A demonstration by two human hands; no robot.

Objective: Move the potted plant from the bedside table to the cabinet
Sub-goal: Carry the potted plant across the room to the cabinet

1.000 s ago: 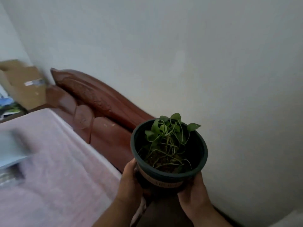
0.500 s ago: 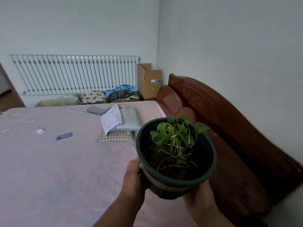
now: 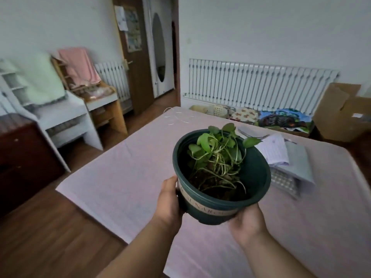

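Head view – potted plant (image 3: 220, 173) unmoved, doorway (image 3: 160, 55) newly ahead

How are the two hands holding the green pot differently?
The left hand presses against the side wall of the potted plant, thumb up near the rim; the right hand sits lower, cupping under its base. The left hand shows its back to the camera; the right hand is partly hidden behind the pot. Both touch the pot and together carry it in the air above the bed.

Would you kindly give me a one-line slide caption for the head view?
Both hands, left hand and right hand, carry the potted plant above the pink-covered bed.
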